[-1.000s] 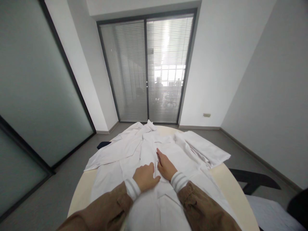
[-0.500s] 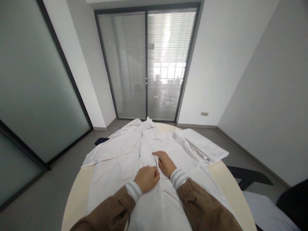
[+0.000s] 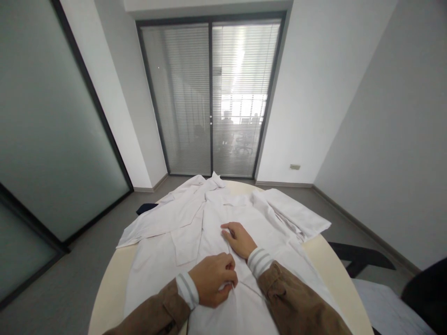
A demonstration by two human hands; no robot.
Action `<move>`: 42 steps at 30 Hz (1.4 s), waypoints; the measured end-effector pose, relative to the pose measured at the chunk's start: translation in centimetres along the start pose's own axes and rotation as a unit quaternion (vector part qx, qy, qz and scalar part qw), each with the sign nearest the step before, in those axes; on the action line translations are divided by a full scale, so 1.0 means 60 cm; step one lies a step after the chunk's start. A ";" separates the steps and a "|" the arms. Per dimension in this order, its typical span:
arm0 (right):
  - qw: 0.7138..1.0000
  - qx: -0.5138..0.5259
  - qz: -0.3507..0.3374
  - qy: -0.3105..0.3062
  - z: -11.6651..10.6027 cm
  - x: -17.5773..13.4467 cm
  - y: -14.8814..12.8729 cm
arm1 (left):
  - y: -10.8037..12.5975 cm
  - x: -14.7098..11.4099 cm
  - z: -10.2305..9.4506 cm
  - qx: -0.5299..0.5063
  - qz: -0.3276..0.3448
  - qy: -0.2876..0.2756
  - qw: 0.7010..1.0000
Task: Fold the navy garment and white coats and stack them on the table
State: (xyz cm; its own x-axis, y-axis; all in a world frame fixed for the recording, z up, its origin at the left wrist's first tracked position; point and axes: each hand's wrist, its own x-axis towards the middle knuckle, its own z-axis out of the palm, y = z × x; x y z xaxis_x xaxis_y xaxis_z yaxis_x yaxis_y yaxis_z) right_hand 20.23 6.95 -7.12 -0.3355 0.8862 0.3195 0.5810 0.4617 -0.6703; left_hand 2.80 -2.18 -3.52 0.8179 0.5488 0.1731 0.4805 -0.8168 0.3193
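Observation:
A white coat (image 3: 157,260) lies spread over a round table, its sleeves out to both sides and its collar end at the far edge. Low on the front opening, my left hand (image 3: 213,280) pinches the edge of the coat, raising a small fold between thumb and fingers. Just above and to the right, my right hand (image 3: 240,239) rests on the coat beside the opening. Its thumb and forefinger stand apart with no fabric visibly gripped; the other fingers are curled and partly hidden.
Pale tabletop (image 3: 108,288) shows around the coat. A dark blue thing (image 3: 145,208) pokes out past the table's far left edge. At right are a black chair part (image 3: 363,255) and a light grey cloth-like surface (image 3: 387,302). A glass door (image 3: 211,97) with blinds stands ahead.
My left hand has moved down along the coat's opening, toward me, and now pinches its edge. My right hand stays in about the same place, its thumb and forefinger further apart.

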 end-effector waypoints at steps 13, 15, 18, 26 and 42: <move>0.999 -0.013 0.021 0.027 0.003 0.003 -0.004 | -0.013 -0.007 0.002 -0.034 0.009 0.005 0.999; 0.999 -0.005 0.036 0.024 0.003 0.003 -0.005 | -0.013 -0.007 0.001 -0.035 0.019 0.008 0.999; 0.998 -0.002 0.060 0.025 0.002 0.007 -0.004 | -0.012 -0.006 0.001 -0.049 0.028 0.023 0.998; 0.998 -0.015 0.057 0.022 0.005 0.007 0.002 | 0.012 -0.012 0.003 -0.024 0.018 -0.030 0.999; 0.999 -0.014 0.034 0.019 0.009 0.005 0.009 | 0.069 -0.023 0.044 -0.150 0.109 -0.150 0.971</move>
State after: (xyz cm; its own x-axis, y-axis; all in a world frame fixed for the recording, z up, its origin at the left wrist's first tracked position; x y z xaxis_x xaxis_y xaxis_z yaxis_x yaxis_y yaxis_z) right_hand 20.06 7.44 -7.72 -0.2666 0.9158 0.3005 0.6226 0.4016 -0.6717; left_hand 4.47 -6.81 -4.88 0.9669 0.2551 0.0028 0.2079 -0.7943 0.5708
